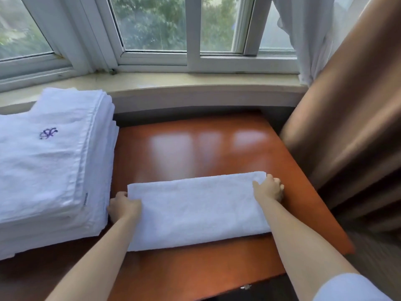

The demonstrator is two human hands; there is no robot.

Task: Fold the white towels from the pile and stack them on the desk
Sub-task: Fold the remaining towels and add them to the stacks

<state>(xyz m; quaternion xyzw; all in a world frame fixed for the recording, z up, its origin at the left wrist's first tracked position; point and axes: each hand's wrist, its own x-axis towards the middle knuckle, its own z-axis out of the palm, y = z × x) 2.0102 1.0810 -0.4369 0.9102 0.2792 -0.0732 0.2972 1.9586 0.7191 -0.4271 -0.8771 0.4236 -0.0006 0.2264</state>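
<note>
Both hands, left hand (124,206) and right hand (269,187), grip opposite ends of the folded towel (197,209) lying between them.

white towel (198,210): folded into a long flat rectangle, lying crosswise on the near-centre of the glossy orange-brown desk (195,148), long edges running left-right, near edge slightly skewed. stack of folded white towels (50,170): tall, on the desk's left side, just beside the single towel's left end, edges layered, top one has a small purple embroidered logo (48,133).
</note>
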